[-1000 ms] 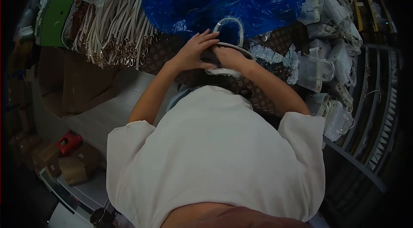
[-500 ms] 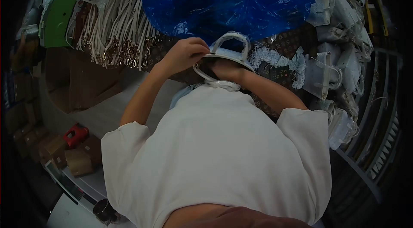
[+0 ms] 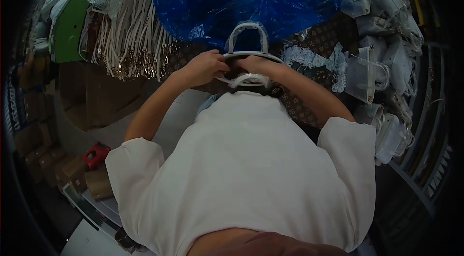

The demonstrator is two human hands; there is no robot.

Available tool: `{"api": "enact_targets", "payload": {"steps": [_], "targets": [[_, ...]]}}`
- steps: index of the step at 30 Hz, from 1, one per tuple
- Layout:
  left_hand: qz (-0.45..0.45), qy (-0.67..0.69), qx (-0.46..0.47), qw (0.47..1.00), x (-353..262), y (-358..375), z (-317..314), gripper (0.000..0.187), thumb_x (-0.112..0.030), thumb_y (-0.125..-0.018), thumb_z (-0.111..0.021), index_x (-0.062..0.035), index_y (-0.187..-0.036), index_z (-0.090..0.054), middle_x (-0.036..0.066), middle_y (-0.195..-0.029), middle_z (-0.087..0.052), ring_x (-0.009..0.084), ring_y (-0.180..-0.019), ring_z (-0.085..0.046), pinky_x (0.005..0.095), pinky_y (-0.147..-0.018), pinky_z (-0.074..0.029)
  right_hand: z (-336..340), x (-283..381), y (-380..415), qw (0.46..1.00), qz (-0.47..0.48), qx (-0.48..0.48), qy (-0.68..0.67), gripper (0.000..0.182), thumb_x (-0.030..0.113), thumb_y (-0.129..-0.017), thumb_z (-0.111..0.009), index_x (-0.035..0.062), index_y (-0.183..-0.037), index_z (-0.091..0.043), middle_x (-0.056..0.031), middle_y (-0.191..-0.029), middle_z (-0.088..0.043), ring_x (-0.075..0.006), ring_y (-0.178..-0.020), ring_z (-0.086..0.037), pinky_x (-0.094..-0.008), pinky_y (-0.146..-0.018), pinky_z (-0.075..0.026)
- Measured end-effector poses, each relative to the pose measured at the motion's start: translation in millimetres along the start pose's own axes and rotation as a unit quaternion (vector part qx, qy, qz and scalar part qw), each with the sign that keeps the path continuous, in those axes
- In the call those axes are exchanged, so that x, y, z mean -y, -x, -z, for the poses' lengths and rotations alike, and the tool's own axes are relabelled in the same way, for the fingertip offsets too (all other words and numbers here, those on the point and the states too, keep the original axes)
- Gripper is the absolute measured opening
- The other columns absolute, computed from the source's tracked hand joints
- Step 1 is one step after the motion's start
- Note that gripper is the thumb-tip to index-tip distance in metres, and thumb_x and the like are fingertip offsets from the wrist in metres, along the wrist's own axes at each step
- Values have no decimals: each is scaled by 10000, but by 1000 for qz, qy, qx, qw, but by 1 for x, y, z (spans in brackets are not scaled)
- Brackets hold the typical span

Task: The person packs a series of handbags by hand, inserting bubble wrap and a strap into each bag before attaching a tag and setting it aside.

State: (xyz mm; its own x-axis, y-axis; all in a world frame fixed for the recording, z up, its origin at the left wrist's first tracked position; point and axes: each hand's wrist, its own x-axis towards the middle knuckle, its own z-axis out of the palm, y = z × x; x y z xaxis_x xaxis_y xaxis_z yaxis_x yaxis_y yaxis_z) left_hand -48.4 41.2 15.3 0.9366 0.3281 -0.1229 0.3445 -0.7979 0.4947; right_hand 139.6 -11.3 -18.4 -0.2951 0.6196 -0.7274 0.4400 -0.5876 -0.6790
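Note:
A white handbag (image 3: 251, 54) stands against my front with its mouth open. Its far handle (image 3: 249, 25) arches upward in clear plastic wrap, while the near handle (image 3: 250, 80) lies toward my shirt. My left hand (image 3: 208, 67) is closed at the bag's left corner, fingers pinching its edge. Reaching over the right side, my right hand (image 3: 256, 65) is in the bag's mouth with its fingers bent together near the left end. Their tips are hidden in the dark opening, so what they hold cannot be made out.
Blue plastic sheeting (image 3: 246, 0) covers the far side. Pale straps with gold clasps (image 3: 137, 48) hang at the left, beside a green panel (image 3: 70, 29). Crumpled wrap (image 3: 309, 58) lies right of the bag. Several plastic-wrapped white bags (image 3: 360, 75) are piled at the right.
My right hand has shifted left within the bag's mouth, closer to my left hand. The far handle now stands straighter and farther left. The view has shifted slightly.

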Motion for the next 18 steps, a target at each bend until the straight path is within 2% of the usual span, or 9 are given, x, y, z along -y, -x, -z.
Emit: {"api": "enact_targets", "payload": {"steps": [1, 3, 4, 6, 7, 11, 12, 13, 18], "targets": [[-4, 96, -51, 994, 0, 6, 0, 132, -24, -670, -670, -53, -798, -685, 48, -720, -613, 192, -790, -532, 294, -677, -447, 0, -3, 0, 1000, -1, 1, -2, 284, 232, -866, -484, 60, -1064, -596, -117, -1048, -602, -221, -958, -564, -284, -865, -410], [22, 161, -75, 984, 0, 16, -5, 137, -11, -668, -673, -51, -799, -681, 40, -739, -622, 191, -771, -540, 298, -665, -457, -1, -15, -5, 947, 142, 49, 284, 254, 193, -839, -499, 52, -1012, -621, -141, -1004, -613, -241, -925, -588, -300, -820, -439], [49, 223, -102, 968, 0, 20, -9, 143, 2, -665, -675, -48, -800, -677, 33, -758, -631, 191, -752, -547, 302, -653, -467, -6, -29, -18, 947, 142, 49, 284, 254, 193, -839, -499, 52, -1012, -621, -141, -1004, -613, -241, -925, -588, -300, -820, -439], [65, 256, -143, 954, 0, 26, -23, 153, 8, -660, -679, -49, -801, -678, 34, -762, -634, 183, -742, -551, 293, -637, -465, -16, -40, -32, 816, 294, -29, 496, 245, 173, -815, -510, 58, -996, -629, -155, -998, -612, -263, -902, -600, -335, -805, -455], [81, 289, -187, 935, 0, 28, -30, 162, 15, -654, -683, -51, -802, -678, 35, -765, -637, 175, -732, -555, 283, -621, -462, -18, -30, -31, 818, 228, 1, 528, 260, 160, -795, -539, 36, -1006, -625, -166, -1047, -600, -270, -916, -598, -345, -815, -460], [71, 343, -237, 906, -5, 38, -40, 160, 5, -654, -691, -54, -803, -680, 34, -755, -640, 164, -727, -545, 273, -619, -455, -12, -7, -5, 888, 164, 83, 421, 308, 197, -793, -590, -6, -1023, -611, -180, -1047, -599, -262, -900, -600, -331, -821, -462], [63, 306, -239, 919, -11, 38, -36, 155, -3, -659, -693, -57, -803, -681, 32, -757, -639, 163, -722, -539, 274, -618, -455, -12, -12, -3, 938, 243, 109, 221, 330, 224, -794, -610, -12, -1025, -609, -173, -1020, -609, -255, -889, -600, -326, -814, -462], [57, 269, -241, 931, -15, 40, -35, 150, -11, -663, -695, -61, -804, -682, 29, -759, -639, 162, -717, -533, 274, -617, -455, -13, -15, -2, 942, 308, 131, 10, 356, 252, -795, -630, -18, -1026, -606, -167, -993, -619, -248, -877, -600, -321, -808, -462], [50, 209, -237, 947, -21, 39, -31, 169, -38, -646, -708, -77, -808, -683, 22, -793, -638, 175, -764, -521, 277, -653, -449, -24, 2, 23, 959, 252, 15, 129, 298, 288, -825, -609, 34, -981, -632, -111, -890, -642, -210, -797, -606, -317, -707, -464]]}}
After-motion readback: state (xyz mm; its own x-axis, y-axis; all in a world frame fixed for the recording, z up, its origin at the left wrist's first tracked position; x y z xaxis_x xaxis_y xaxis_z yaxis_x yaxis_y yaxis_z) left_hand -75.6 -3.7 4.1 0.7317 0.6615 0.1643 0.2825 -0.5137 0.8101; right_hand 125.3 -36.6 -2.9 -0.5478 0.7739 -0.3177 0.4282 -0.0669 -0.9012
